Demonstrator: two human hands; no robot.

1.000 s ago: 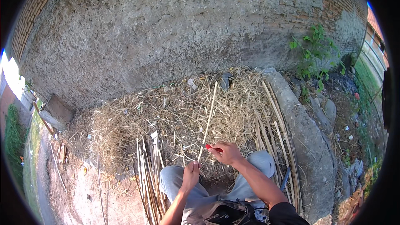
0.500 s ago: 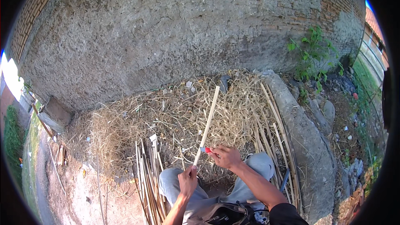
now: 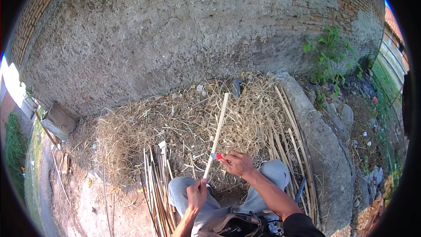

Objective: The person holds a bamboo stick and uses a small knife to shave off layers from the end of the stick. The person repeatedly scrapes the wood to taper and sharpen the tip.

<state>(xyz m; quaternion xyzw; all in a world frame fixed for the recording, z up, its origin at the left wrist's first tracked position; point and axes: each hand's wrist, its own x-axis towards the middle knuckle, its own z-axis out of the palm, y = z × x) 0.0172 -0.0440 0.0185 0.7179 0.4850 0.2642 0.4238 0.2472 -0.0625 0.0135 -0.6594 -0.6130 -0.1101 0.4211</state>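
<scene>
My left hand point(image 3: 197, 194) is closed around the lower end of a pale bamboo strip point(image 3: 220, 123), which slants up and away from me toward the wall. In my right hand point(image 3: 237, 164) is a small knife with a red handle point(image 3: 219, 156). Its short blade point(image 3: 213, 156) rests against the strip, some way above my left hand. Both hands are in front of my knees, with the right one near my right knee.
Bundled bamboo strips point(image 3: 154, 184) lie beside my left knee, and longer strips point(image 3: 287, 138) lie to the right. Pale shavings point(image 3: 118, 149) cover the ground up to a rough wall point(image 3: 188, 35). A concrete kerb point(image 3: 322, 149) curves along the right. A black bag point(image 3: 239, 226) is at my lap.
The strip's far end has shifted slightly down and to the left. My left hand is a little lower, while the knife stays almost in place against the strip.
</scene>
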